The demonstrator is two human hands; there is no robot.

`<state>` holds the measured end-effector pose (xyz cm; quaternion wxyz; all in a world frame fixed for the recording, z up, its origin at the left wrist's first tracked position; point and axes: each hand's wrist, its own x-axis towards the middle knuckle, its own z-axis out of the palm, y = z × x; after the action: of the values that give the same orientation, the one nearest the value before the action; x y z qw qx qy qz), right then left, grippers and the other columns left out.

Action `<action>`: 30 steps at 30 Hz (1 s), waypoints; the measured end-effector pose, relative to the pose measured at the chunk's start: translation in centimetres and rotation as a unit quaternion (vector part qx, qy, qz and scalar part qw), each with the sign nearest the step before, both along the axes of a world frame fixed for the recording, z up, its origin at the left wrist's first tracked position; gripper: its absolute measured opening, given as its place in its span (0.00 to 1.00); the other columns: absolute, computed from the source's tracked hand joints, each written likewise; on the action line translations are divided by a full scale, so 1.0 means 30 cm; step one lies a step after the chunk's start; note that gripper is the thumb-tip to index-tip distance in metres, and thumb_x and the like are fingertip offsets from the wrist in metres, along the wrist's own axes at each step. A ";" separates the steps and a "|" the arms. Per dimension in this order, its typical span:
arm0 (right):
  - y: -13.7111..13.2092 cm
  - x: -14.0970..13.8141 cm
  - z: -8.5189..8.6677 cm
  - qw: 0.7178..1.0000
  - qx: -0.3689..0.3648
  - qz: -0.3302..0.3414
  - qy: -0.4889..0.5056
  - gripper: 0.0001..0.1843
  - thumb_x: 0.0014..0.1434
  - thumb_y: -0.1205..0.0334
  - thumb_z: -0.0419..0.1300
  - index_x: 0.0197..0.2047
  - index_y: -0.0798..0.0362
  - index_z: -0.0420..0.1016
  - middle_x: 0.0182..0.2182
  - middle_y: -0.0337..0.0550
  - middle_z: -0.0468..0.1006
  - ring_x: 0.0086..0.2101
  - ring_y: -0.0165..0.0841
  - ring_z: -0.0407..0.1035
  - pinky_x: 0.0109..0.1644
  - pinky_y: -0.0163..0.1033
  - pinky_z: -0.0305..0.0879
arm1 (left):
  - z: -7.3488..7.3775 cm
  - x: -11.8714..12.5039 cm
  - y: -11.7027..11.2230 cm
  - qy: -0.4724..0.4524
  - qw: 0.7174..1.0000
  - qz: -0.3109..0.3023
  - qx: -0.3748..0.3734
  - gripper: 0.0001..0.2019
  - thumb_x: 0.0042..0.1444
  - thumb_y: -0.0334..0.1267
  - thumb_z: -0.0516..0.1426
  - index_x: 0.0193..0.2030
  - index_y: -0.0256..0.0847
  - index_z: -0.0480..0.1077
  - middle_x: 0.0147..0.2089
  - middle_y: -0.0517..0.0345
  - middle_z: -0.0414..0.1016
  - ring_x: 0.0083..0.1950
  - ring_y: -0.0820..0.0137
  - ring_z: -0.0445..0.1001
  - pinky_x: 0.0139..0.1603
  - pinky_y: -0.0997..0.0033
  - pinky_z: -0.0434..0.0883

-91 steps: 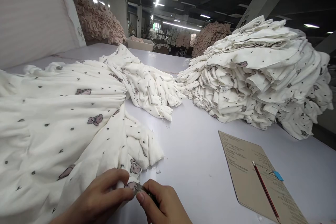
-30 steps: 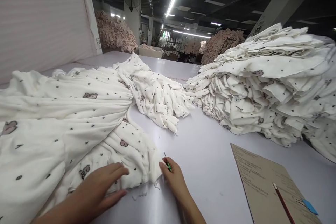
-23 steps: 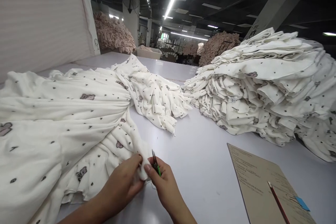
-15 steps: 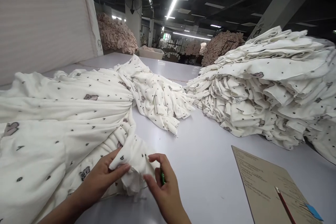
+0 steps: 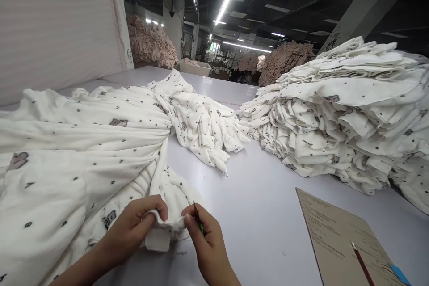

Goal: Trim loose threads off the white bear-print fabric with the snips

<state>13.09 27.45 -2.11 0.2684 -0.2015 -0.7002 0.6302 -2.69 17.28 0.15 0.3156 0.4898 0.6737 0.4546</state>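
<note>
My left hand (image 5: 136,223) pinches the edge of a white printed garment (image 5: 90,143), which spreads over the left of the table in gathered folds. Below its fingers hangs a pale square flap (image 5: 157,240), perhaps a label; I cannot tell. My right hand (image 5: 209,237) is closed, its thumb and forefinger meeting at the same fabric edge. Held in that hand is a small pointed tool (image 5: 200,223), dark at the tip and green lower down; the fingers hide most of it. Both hands are close together, just above the table.
A tall pile of white printed pieces (image 5: 335,111) stands at the right of the table (image 5: 248,214). In front of it lies a brown written board (image 5: 330,237) with a red pencil (image 5: 362,263) and a blue slip (image 5: 399,273). Pinkish heaps (image 5: 152,42) stand farther back.
The right hand has moved left to the fabric edge and closed its thumb and forefinger there. The edge has been turned, showing the pale flap. The tool's dark tip now shows.
</note>
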 end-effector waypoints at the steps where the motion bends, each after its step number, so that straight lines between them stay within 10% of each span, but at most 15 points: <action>1: 0.000 -0.004 -0.004 1.000 -0.020 -0.007 -0.001 0.16 0.64 0.50 0.51 0.30 0.52 0.62 0.24 0.33 0.57 0.27 0.29 0.52 0.31 0.34 0.51 | 0.003 -0.003 0.005 -0.026 0.999 -0.010 -0.021 0.08 0.51 0.33 0.45 0.26 0.42 0.64 0.24 0.63 0.62 0.27 0.70 0.62 0.29 0.73 0.60; 8: -0.002 -0.017 -0.033 0.994 -0.093 -0.055 -0.022 0.17 0.62 0.48 0.52 0.30 0.51 0.60 0.23 0.32 0.54 0.24 0.27 0.48 0.27 0.33 0.49 | -0.002 0.010 0.023 -0.122 0.988 -0.032 -0.092 0.13 0.56 0.49 0.55 0.35 0.40 0.66 0.32 0.62 0.63 0.35 0.71 0.63 0.35 0.76 0.62; 13: -0.039 0.006 -0.013 0.989 0.036 -0.138 -0.042 0.12 0.61 0.50 0.54 0.34 0.50 0.64 0.29 0.35 0.62 0.28 0.30 0.57 0.31 0.34 0.53 | -0.003 0.018 0.026 -0.187 0.975 -0.012 -0.120 0.20 0.55 0.56 0.55 0.33 0.38 0.65 0.27 0.64 0.65 0.27 0.74 0.62 0.27 0.77 0.61; 18: -0.044 0.001 -0.003 0.985 0.109 -0.083 -0.101 0.15 0.61 0.52 0.54 0.27 0.50 0.58 0.25 0.35 0.61 0.28 0.31 0.57 0.31 0.34 0.52 | 0.004 0.049 0.024 -0.136 0.987 -0.032 -0.079 0.15 0.58 0.50 0.55 0.31 0.40 0.69 0.31 0.61 0.71 0.36 0.70 0.68 0.37 0.76 0.65; 25: -0.024 0.034 0.023 0.996 -0.042 -0.080 -0.025 0.17 0.62 0.49 0.54 0.27 0.51 0.60 0.24 0.33 0.57 0.27 0.29 0.53 0.31 0.33 0.52 | -0.023 0.073 0.016 -0.085 0.993 -0.033 -0.069 0.13 0.58 0.48 0.54 0.32 0.41 0.71 0.32 0.59 0.72 0.39 0.66 0.69 0.41 0.73 0.64; 30: -0.052 0.065 -0.024 0.995 0.069 -0.066 -0.020 0.14 0.61 0.49 0.53 0.32 0.50 0.66 0.27 0.36 0.63 0.28 0.31 0.59 0.31 0.34 0.55 | -0.016 0.059 0.024 -0.149 0.986 -0.008 -0.081 0.17 0.57 0.52 0.54 0.33 0.40 0.70 0.29 0.61 0.69 0.31 0.70 0.67 0.32 0.76 0.64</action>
<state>15.04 25.89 -2.85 0.3083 -0.2405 -0.7328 0.5569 -0.91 18.01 -0.33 0.4545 0.3952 0.6496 0.4640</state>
